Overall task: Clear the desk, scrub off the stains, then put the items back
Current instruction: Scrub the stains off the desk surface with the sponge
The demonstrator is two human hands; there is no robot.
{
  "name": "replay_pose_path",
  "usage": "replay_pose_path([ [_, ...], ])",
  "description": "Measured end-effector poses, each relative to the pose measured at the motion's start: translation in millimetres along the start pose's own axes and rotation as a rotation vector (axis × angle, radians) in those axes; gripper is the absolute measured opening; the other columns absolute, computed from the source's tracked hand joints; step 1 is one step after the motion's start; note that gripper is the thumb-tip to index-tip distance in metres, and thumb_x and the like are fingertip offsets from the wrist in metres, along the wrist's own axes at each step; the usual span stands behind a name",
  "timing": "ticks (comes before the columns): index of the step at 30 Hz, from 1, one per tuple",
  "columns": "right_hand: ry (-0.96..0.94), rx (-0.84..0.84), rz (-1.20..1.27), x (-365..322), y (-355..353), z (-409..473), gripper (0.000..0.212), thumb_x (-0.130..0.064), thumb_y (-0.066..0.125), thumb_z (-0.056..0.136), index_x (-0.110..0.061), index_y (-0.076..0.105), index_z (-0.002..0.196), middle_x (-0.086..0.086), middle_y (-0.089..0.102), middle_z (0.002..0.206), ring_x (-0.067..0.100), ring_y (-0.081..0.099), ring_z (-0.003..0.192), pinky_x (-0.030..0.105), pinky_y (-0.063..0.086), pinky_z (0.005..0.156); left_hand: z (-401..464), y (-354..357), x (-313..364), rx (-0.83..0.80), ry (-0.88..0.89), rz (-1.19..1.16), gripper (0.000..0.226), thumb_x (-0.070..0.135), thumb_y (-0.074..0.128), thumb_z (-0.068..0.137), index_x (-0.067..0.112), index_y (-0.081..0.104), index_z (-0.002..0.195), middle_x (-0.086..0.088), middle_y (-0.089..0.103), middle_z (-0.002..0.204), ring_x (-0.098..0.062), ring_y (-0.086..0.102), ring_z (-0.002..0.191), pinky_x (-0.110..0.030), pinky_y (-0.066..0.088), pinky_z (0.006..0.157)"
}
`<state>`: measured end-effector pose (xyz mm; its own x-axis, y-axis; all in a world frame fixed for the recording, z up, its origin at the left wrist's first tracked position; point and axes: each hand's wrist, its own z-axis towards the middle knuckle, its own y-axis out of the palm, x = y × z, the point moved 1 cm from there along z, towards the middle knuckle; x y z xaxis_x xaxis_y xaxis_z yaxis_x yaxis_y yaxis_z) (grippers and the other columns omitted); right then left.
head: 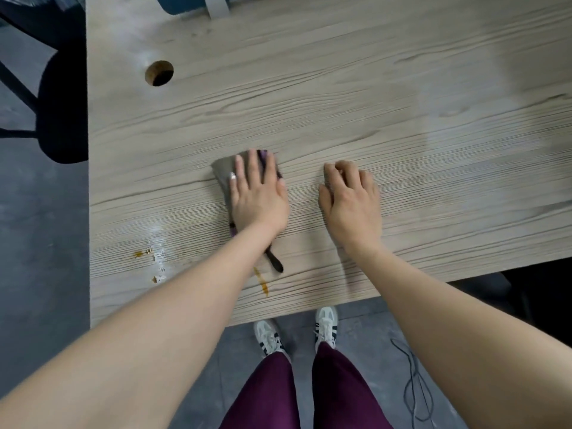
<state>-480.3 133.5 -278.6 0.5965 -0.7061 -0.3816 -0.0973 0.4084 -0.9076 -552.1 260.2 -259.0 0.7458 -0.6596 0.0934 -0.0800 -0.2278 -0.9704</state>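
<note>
Flat and spread wide, your left grip presses a grey cloth down onto the counter, fingers straight, nothing curled around the fabric. A purple edge of the cloth shows past your fingertips, and a dark strip of it trails back under your wrist toward the counter's near edge. Your right grip rests on the bare wood just to the right of the cloth, apart from it, holding nothing, with its fingers loosely bent.

Taking the cloth as your landmark: an amber streak lies just nearer to you than the cloth's trailing strip, close to the counter's front edge. Farther to the left of the cloth and nearer to you, a patch of small amber spots sits mixed with whitish wet marks. Well beyond the cloth and to its left, a round cable hole is cut through the counter. Far beyond the cloth, at the counter's back edge, a dark blue object with a pale strap shows only in part.

Left of the cloth, off the counter's side, a black chair stands on the grey floor. Nearer to you than the cloth, below the counter's edge, your white shoes and maroon trousers are visible, with a dark cable lying on the floor to their right.
</note>
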Motion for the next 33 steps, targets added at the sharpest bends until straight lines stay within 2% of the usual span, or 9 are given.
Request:
replay_pose_path([
  [6, -0.016, 0.021, -0.045, -2, 2, -1, 0.037, -0.029, 0.05, 0.093, -0.013, 0.055, 0.126, 0.006, 0.055, 0.123, 0.029, 0.049, 0.103, 0.04, 0.039, 0.084, -4, -4, -21, -0.062, 0.357, 0.073, 0.056, 0.042, 0.022, 0.101, 0.033, -0.002, 0.15, 0.004, -0.015, 0.158, -0.018, -0.014, 0.145, -0.035, -0.006, 0.116],
  [12, -0.018, 0.031, -0.092, -2, 3, -1, 0.037, -0.029, 0.05, 0.092, -0.013, 0.056, 0.125, 0.006, 0.056, 0.122, 0.029, 0.05, 0.103, 0.039, 0.039, 0.084, 17, -10, -42, -0.01, -0.05, 0.004, 0.054, 0.037, 0.02, 0.101, 0.028, 0.003, 0.151, 0.0, -0.013, 0.158, -0.023, -0.013, 0.145, -0.038, -0.008, 0.117],
  [14, -0.019, 0.041, -0.111, -2, 3, 0, 0.037, -0.029, 0.051, 0.091, -0.013, 0.057, 0.124, 0.006, 0.057, 0.121, 0.029, 0.05, 0.102, 0.039, 0.038, 0.083, 8, -5, -19, 0.016, -0.011, 0.004, 0.055, 0.036, 0.02, 0.101, 0.027, 0.002, 0.151, -0.001, -0.012, 0.158, -0.025, -0.013, 0.145, -0.039, -0.007, 0.117],
  [17, -0.015, 0.051, -0.124, -2, 4, 0, 0.037, -0.029, 0.052, 0.091, -0.013, 0.058, 0.123, 0.006, 0.058, 0.121, 0.029, 0.051, 0.101, 0.039, 0.038, 0.083, -12, 1, 12, 0.017, 0.185, 0.033, 0.054, 0.038, 0.02, 0.101, 0.029, 0.001, 0.151, 0.0, -0.013, 0.158, -0.022, -0.014, 0.145, -0.037, -0.007, 0.116],
  [21, -0.016, 0.011, -0.112, -2, 3, -1, 0.037, -0.029, 0.049, 0.092, -0.013, 0.056, 0.125, 0.006, 0.055, 0.123, 0.03, 0.049, 0.104, 0.04, 0.037, 0.084, -13, 0, -2, -0.038, 0.335, 0.043, 0.054, 0.041, 0.02, 0.101, 0.033, -0.003, 0.15, 0.005, -0.016, 0.158, -0.017, -0.015, 0.145, -0.034, -0.007, 0.117],
  [23, -0.015, -0.021, -0.102, -2, 1, 0, 0.038, -0.03, 0.046, 0.094, -0.013, 0.053, 0.127, 0.007, 0.053, 0.125, 0.031, 0.047, 0.106, 0.04, 0.035, 0.086, -6, -5, -30, -0.041, 0.283, 0.042, 0.054, 0.042, 0.019, 0.101, 0.033, -0.002, 0.15, 0.006, -0.014, 0.158, -0.017, -0.013, 0.145, -0.033, -0.007, 0.116],
  [26, -0.003, -0.061, -0.086, -3, 0, 0, 0.039, -0.03, 0.043, 0.095, -0.014, 0.05, 0.129, 0.006, 0.05, 0.128, 0.03, 0.045, 0.11, 0.04, 0.033, 0.09, 3, -13, -67, -0.039, 0.036, 0.02, 0.054, 0.04, 0.018, 0.101, 0.029, 0.001, 0.151, 0.003, -0.013, 0.158, -0.02, -0.013, 0.145, -0.036, -0.006, 0.117],
  [29, -0.005, -0.052, -0.082, -3, 1, -1, 0.038, -0.03, 0.043, 0.095, -0.014, 0.051, 0.129, 0.006, 0.05, 0.128, 0.031, 0.045, 0.11, 0.04, 0.033, 0.09, 1, -10, -64, -0.004, -0.091, 0.005, 0.054, 0.036, 0.02, 0.101, 0.026, 0.003, 0.152, -0.001, -0.012, 0.159, -0.024, -0.011, 0.145, -0.039, -0.006, 0.118],
  [33, -0.011, -0.034, -0.095, -2, 3, 0, 0.038, -0.03, 0.044, 0.094, -0.014, 0.052, 0.127, 0.007, 0.052, 0.126, 0.031, 0.047, 0.108, 0.04, 0.034, 0.088, -27, 3, -12, 0.055, 0.023, 0.02, 0.055, 0.037, 0.019, 0.101, 0.026, 0.0, 0.151, -0.002, -0.01, 0.159, -0.024, -0.012, 0.145, -0.039, -0.006, 0.116],
])
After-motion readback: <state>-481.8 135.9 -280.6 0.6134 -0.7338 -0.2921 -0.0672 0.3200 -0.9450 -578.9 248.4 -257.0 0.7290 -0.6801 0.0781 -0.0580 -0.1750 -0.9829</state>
